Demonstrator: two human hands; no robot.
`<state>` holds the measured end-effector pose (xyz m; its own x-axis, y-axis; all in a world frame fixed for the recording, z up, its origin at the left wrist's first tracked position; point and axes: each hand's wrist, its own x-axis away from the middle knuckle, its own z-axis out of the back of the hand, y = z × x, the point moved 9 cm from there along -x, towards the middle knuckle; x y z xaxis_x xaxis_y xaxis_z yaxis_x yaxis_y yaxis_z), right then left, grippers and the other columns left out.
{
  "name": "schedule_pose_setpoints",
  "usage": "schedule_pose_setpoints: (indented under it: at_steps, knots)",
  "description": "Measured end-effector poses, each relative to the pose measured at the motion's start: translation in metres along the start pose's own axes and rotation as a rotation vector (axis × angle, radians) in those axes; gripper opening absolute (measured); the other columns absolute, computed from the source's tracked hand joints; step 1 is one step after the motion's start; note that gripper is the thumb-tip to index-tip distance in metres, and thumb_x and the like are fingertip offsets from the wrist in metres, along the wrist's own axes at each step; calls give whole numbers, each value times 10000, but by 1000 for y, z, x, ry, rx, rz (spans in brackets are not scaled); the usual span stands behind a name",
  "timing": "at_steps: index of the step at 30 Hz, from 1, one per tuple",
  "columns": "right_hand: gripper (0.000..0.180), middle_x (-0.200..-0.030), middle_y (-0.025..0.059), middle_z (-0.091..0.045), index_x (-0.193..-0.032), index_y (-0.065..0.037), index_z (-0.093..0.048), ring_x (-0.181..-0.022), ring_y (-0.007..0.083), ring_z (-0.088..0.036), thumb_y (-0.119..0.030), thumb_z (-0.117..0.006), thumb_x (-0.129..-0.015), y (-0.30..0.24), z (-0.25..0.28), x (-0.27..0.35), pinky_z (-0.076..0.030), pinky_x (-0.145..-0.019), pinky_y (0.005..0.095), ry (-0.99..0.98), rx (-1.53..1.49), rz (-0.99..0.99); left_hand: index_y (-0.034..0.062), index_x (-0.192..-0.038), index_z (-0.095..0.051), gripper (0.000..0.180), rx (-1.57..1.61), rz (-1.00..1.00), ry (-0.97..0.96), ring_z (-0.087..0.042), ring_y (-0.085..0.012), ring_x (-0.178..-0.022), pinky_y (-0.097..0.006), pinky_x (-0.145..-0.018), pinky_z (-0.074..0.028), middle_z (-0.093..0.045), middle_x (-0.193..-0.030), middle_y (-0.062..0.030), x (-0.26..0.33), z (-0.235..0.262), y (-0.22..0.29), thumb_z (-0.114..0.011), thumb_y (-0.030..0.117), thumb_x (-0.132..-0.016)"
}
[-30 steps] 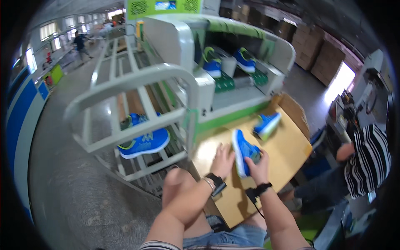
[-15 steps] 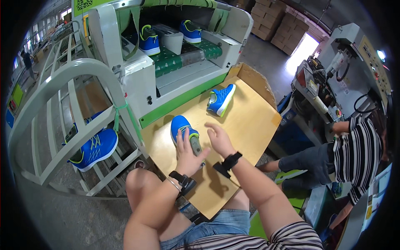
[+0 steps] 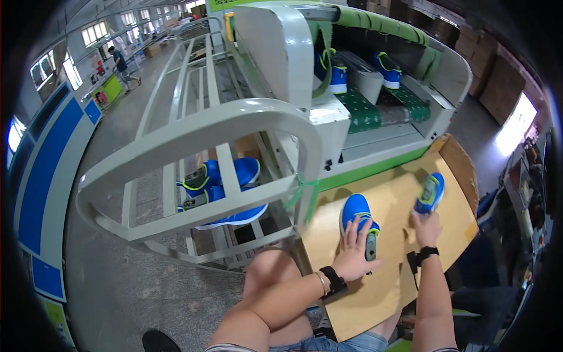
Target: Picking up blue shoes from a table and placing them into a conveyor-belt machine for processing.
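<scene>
A blue sneaker (image 3: 356, 212) with lime-green lining lies on the light wooden board (image 3: 366, 298), its toe away from me. A grey-green shoe last (image 3: 371, 244) sticks out of its opening. My left hand (image 3: 353, 253) rests over its side with fingers spread and the thumb apart. Farther right, a second blue sneaker (image 3: 433, 192) stands with its opening upward, also with a grey-green last in it. My right hand (image 3: 427, 227) is closed around its near end; the fingertips are partly hidden and somewhat blurred.
At left, a white metal rack (image 3: 252, 111) holds several blue sneakers (image 3: 246, 170). Behind the board is a machine (image 3: 337, 120) with a green belt (image 3: 363, 114) carrying more sneakers. A cardboard flap (image 3: 460, 167) edges the board's far right. A person (image 3: 119, 63) walks far off.
My right hand has reached the far sneaker, which lay tilted, and gripped it; it now stands sole-down. My left hand stays at the near sneaker. The view has swung left.
</scene>
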<state>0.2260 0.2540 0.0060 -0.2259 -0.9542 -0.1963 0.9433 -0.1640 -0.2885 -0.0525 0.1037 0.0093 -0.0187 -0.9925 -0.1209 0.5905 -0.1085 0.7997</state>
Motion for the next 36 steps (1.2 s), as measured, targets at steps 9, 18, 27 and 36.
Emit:
schedule_pose_setpoints:
  at_steps: [9, 18, 27, 36]
  knots:
    - [926, -1484, 242, -454, -1535, 61, -268, -1339, 332, -483, -201, -782, -810, 52, -50, -48, -366, -1128, 372, 350, -832, -144, 159, -1592, -222, 1038, -11, -26, 128, -154, -524, -1473, -568, -1197, -210, -101, -1616, -272, 3, 2, 26, -807, 334, -753]
    - [360, -1104, 46, -702, -1229, -45, -610, -975, 175, -683, -204, -693, -916, 71, 12, -46, -565, -851, 346, 82, -1724, -426, 96, -1531, -323, 844, 1269, 220, 167, -591, -237, -1100, -352, -931, -525, -466, -1341, -127, -72, 56, 9, -651, -22, -764]
    - [520, -1195, 114, -678, -1324, -1, -540, -1078, 233, -661, -228, -727, -896, -96, 152, -183, -533, -917, 375, 226, -1277, 288, 72, -1521, -352, 793, 438, -540, 727, -353, -364, -1407, -424, -1175, -284, -318, -1507, -233, -153, 186, 159, -622, -2, -779]
    - [755, -1456, 299, -449, -1548, -20, -277, -1310, 445, -482, -113, -600, -872, -184, 104, -187, -411, -1097, 477, 551, -537, 200, 35, -1524, -345, 803, 94, -217, 889, -247, -453, -1468, -519, -1178, -255, -196, -1584, -307, -250, 203, 106, -732, 300, -873]
